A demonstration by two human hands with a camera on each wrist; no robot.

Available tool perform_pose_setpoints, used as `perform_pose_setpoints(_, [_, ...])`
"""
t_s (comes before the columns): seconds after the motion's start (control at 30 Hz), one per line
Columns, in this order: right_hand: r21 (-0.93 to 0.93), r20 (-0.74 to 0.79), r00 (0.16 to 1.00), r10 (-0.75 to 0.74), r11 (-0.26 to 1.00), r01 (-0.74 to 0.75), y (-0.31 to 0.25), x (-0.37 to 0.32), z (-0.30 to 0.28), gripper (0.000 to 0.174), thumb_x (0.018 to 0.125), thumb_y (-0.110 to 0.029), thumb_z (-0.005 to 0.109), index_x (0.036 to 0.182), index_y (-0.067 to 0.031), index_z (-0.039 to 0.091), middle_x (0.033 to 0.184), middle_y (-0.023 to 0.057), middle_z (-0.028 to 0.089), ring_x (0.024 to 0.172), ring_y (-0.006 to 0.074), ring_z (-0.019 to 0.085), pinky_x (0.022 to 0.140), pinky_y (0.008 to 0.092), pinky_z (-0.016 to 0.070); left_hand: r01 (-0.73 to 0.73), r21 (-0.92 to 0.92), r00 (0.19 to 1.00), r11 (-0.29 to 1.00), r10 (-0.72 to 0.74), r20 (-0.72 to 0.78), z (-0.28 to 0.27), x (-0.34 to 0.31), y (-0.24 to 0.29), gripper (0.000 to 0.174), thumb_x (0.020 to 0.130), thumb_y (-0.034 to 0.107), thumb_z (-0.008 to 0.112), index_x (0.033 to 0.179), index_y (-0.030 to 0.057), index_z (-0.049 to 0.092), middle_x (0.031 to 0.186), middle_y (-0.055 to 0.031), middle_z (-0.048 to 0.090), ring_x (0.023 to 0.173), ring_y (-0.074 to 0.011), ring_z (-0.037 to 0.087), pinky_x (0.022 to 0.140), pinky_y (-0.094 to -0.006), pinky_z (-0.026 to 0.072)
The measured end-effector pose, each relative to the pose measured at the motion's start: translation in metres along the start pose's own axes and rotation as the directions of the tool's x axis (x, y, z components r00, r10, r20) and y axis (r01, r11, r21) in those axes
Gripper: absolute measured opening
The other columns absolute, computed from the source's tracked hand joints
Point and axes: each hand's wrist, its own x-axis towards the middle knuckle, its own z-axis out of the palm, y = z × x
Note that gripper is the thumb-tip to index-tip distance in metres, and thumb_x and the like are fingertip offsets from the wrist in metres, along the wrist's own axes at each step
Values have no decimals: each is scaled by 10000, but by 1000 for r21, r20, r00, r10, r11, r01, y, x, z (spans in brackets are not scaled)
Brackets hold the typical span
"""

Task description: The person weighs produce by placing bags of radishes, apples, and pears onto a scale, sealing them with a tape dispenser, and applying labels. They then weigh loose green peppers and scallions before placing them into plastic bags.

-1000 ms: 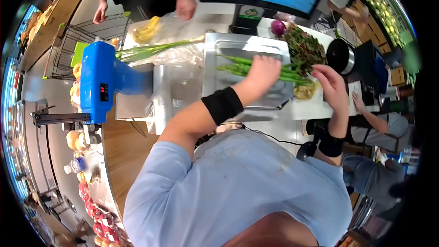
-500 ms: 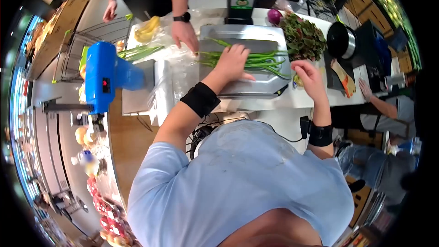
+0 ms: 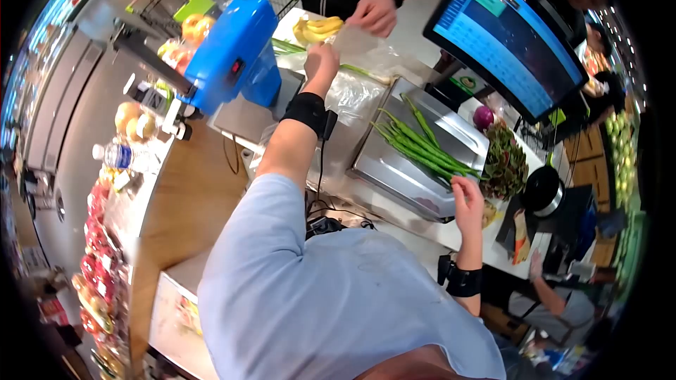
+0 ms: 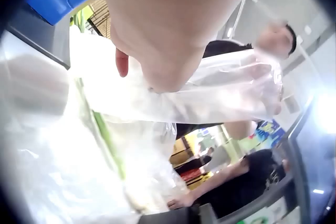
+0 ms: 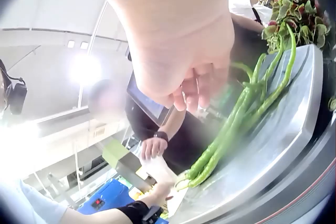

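My left hand (image 3: 322, 65) pinches one end of a clear plastic bag (image 4: 220, 98); its fingertips are mostly hidden behind the hand in the left wrist view. The other person's hand (image 3: 374, 13) holds the far end, so the bag stretches between us. Long green peppers (image 3: 415, 144) lie in a loose bunch across a steel weighing tray (image 3: 373, 160). Beside their right-hand ends is my right hand (image 3: 468, 200), its fingers loosely bent and nothing between them in the right wrist view.
Bananas (image 3: 318, 29) and long green onions (image 3: 285, 47) lie at the back left, near a blue machine (image 3: 236, 56). A monitor (image 3: 507, 42) stands behind the tray. To the right are a purple onion (image 3: 483, 117), red-green leaves (image 3: 505, 162) and a black round container (image 3: 543, 191).
My left hand has left the peppers and moved left and back to the plastic bag. The other person's hand has lifted the bag's far end. The head view has turned.
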Motion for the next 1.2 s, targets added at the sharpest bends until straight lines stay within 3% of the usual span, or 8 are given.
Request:
perform_pose_setpoints(0.3, [-189, 327, 945, -19, 978, 85, -63, 122, 138, 647, 742, -185, 734, 1294, -31, 433, 1206, 165, 509, 986, 294, 564, 861, 385, 466, -112, -388, 985, 915, 50, -168, -73, -100, -10, 540, 698, 395, 775, 966, -12, 542, 879, -165, 643, 785, -284, 632, 725, -369, 492])
perform_pose_setpoints(0.43, [-67, 383, 863, -329, 922, 381, -40, 148, 216, 935, 698, -236, 779, 1435, -48, 237, 1483, 248, 183, 1385, 384, 163, 1117, 421, 215, 405, -790, 896, 461, -25, 444, -124, -175, -10, 239, 791, 256, 722, 838, 76, 574, 725, 4, 572, 641, -77, 548, 575, -222, 437])
perform_pose_setpoints(0.47, [130, 417, 688, -594, 789, 601, -58, 147, 224, 827, 744, -256, 749, 1397, -9, 305, 1442, 255, 276, 1358, 362, 253, 1099, 432, 249, 420, -853, 887, 311, 61, 459, -135, -192, -8, 302, 769, 283, 745, 902, 74, 572, 728, -5, 576, 627, -97, 549, 580, -219, 445])
perform_pose_setpoints(0.63, [555, 827, 493, -269, 525, -645, -85, 74, 277, 364, 909, -35, 512, 1268, -3, 465, 1270, 125, 524, 1135, 233, 542, 980, 346, 430, 56, -598, 982, 799, -151, -110, -174, -266, -29, 861, 669, 416, 789, 1329, 19, 407, 1258, -239, 500, 1174, -347, 486, 992, -418, 400])
perform_pose_setpoints(0.7, [402, 896, -34, -443, 841, -364, -115, 64, 294, 420, 906, -50, 532, 1312, -22, 433, 1310, 132, 489, 1177, 238, 512, 984, 333, 411, 486, -783, 863, 389, -75, 499, -233, -294, -47, 496, 741, 312, 733, 1143, 54, 597, 1030, -122, 634, 976, -243, 599, 840, -360, 497])
perform_pose_setpoints(0.87, [437, 863, -226, -452, 892, -114, -190, 15, 268, 512, 896, -55, 544, 1378, -32, 372, 1352, 129, 454, 1218, 210, 463, 989, 322, 390, 299, -483, 930, 823, -365, -45, -248, -384, -137, 283, 771, 172, 625, 1023, 46, 645, 899, -119, 669, 810, -228, 644, 729, -367, 519])
perform_pose_setpoints(1.0, [373, 874, -302, -382, 924, -89, -177, 20, 265, 534, 883, -25, 539, 1389, -33, 368, 1314, 112, 498, 1173, 188, 494, 995, 324, 389, 798, -338, 6, 498, -568, -823, -287, -543, -230, 270, 805, 202, 605, 969, -12, 589, 877, -227, 611, 867, -405, 593, 790, -454, 475])
perform_pose_setpoints(1.2, [180, 936, -269, -227, 965, -191, -113, 39, 253, 458, 886, -3, 518, 1336, -24, 435, 1178, 95, 577, 1073, 171, 549, 968, 322, 414, 888, -405, -455, -218, -542, -707, -290, -708, -283, 1285, 618, 753, 637, 1400, -132, 132, 1465, -316, 152, 1354, -507, 75, 1108, -539, 118])
